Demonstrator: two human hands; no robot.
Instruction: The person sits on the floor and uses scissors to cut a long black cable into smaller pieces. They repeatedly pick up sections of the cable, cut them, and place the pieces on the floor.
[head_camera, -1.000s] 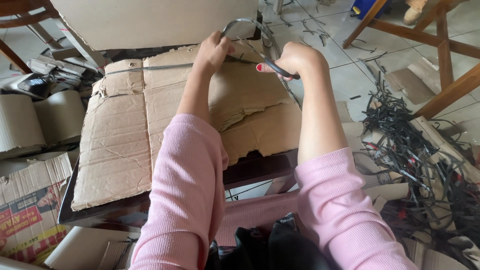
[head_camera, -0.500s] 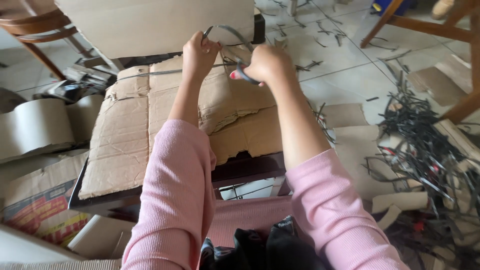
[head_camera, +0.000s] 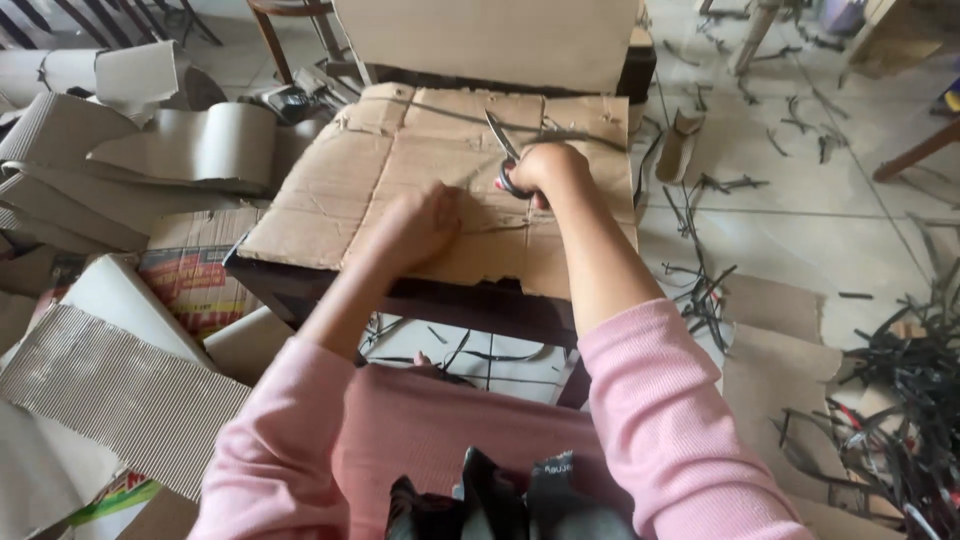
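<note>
A flattened sheet of brown cardboard (head_camera: 400, 170) lies over a dark wooden stool-like table (head_camera: 330, 295). My left hand (head_camera: 415, 228) rests on the cardboard near its front edge, fingers curled, pressing it down. My right hand (head_camera: 548, 170) grips the handles of a pair of scissors (head_camera: 502, 145), whose blades point away from me over the cardboard's middle. A thin dark strip (head_camera: 560, 137) lies across the far part of the sheet. Both arms wear pink sleeves.
Rolls and sheets of corrugated card (head_camera: 190, 145) are piled at the left, with a printed box (head_camera: 190, 270) below them. Dark cut strips (head_camera: 900, 370) litter the tiled floor at the right. A pale board (head_camera: 490, 40) leans behind the table. Wooden chair legs (head_camera: 915, 150) stand far right.
My view has shifted right and nearer. My left hand moved from the far edge back to the near part of the cardboard. My right hand holds the scissors nearer the sheet's middle.
</note>
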